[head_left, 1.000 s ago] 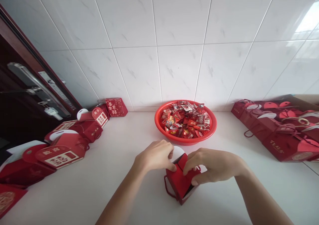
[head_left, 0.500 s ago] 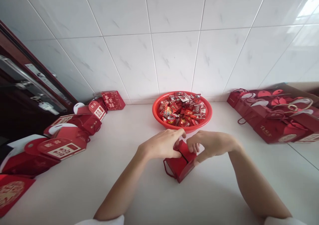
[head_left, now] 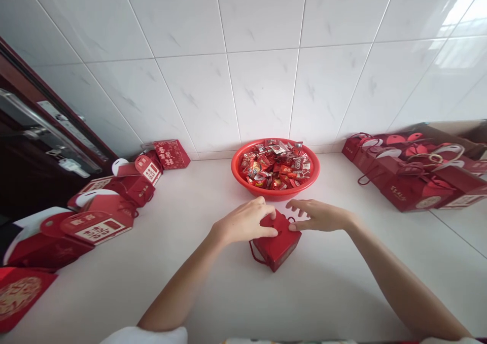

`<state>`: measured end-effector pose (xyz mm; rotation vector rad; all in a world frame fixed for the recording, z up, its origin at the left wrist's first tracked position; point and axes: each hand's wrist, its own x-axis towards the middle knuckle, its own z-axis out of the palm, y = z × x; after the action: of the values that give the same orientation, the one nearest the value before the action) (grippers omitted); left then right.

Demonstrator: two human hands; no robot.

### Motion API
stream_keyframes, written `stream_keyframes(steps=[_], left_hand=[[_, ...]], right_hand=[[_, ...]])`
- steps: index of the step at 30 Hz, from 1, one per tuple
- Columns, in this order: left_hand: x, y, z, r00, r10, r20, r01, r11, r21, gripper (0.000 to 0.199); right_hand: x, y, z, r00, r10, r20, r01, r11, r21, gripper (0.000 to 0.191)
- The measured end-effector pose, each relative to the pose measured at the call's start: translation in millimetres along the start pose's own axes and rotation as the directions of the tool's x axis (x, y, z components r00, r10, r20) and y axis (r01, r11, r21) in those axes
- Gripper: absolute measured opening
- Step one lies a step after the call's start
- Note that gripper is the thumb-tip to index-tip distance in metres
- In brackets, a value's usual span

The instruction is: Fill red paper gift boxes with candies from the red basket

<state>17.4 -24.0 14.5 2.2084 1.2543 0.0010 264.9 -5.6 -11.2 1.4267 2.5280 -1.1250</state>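
One small red paper gift box [head_left: 280, 243] sits before us on the white countertop [head_left: 213, 293], on our side of a red plastic basket [head_left: 236, 175] of wrapped candies [head_left: 276, 165]. Our left hand [head_left: 245, 223] curves over the box's top, thumb laid along it; whether it grips, we cannot tell. Our right hand [head_left: 321, 215] is loosely spread and unclenched, its thumb at the box's right edge.

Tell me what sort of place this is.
Probably a room indoors, perhaps in a home: there is a tiled wall, a white worktop and a dark door with keys hanging by its handle.
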Motion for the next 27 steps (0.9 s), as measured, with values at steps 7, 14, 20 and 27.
stream_keyframes(steps=[7,14,20,27], left_hand=[[-0.9,1.9,5.0,0.999,0.052,0.014,-0.050,0.996,-0.079,0.019],[-5.6,4.5,3.1,0.997,-0.036,0.067,0.043,0.993,-0.106,0.030],[-4.4,3.5,3.8,0.994,-0.037,0.102,0.049,0.992,-0.118,0.033],[0.1,1.0,1.5,0.990,-0.014,0.141,0.035,0.989,-0.145,0.030]], right_hand=[[16.2,19.7,7.7,0.977,-0.202,0.075,0.181,0.959,0.217,0.066],[25.6,27.9,15.7,0.973,-0.223,0.058,0.160,0.835,0.526,0.052],[31.8,24.1,21.6,0.973,-0.230,-0.003,0.176,0.740,0.649,0.051],[30.5,26.9,20.4,0.968,-0.243,0.067,0.168,0.820,0.547,0.043]])
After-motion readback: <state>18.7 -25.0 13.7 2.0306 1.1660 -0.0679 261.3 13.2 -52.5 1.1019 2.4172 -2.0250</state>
